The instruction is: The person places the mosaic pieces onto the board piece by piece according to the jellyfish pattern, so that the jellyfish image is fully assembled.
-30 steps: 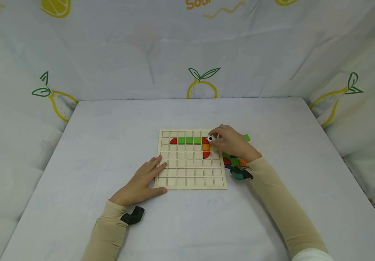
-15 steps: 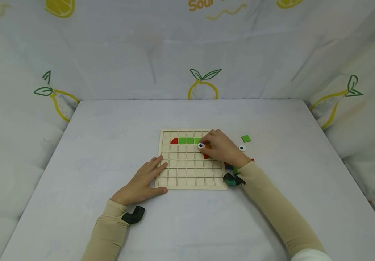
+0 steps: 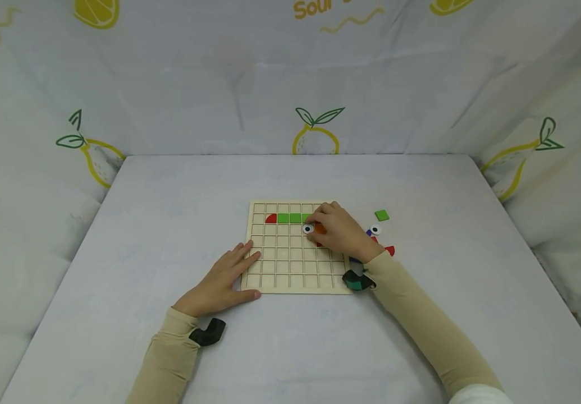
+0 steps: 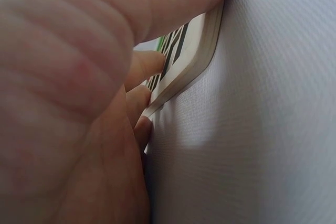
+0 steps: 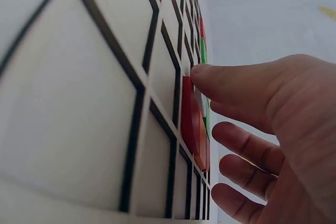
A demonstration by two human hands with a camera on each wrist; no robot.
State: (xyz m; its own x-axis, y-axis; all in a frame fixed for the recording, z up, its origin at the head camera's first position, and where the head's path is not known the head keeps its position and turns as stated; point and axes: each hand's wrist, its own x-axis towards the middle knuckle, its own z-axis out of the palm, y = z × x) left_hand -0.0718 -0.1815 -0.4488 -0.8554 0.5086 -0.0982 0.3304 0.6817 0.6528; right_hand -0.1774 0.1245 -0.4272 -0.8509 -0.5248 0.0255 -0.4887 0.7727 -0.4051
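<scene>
A cream grid board [image 3: 282, 269] lies on the table. My left hand [image 3: 219, 283] rests on its left edge, fingers straight, thumb by the near corner. Between the thumb and index finger of my right hand [image 3: 338, 230] is a round white eye tile [image 3: 308, 229] with a black pupil, low over a cell below the green row. A red rounded tile [image 3: 271, 219] and green squares [image 3: 289, 218] line an upper row. An orange tile [image 3: 320, 229] is partly covered by my right hand; beneath it, a red rounded tile [image 5: 189, 114] shows in the right wrist view.
Right of the board lie a green square tile [image 3: 382, 215], a second eye tile [image 3: 375, 229], a red tile [image 3: 390, 250] and other coloured pieces partly hidden by my right wrist. A lemon-print cloth [image 3: 194, 101] hangs behind the table.
My right hand has carried the eye tile left and nearer to me, from the board's upper right to beside the orange tile. Loose pieces at the right are uncovered. The left hand stays put.
</scene>
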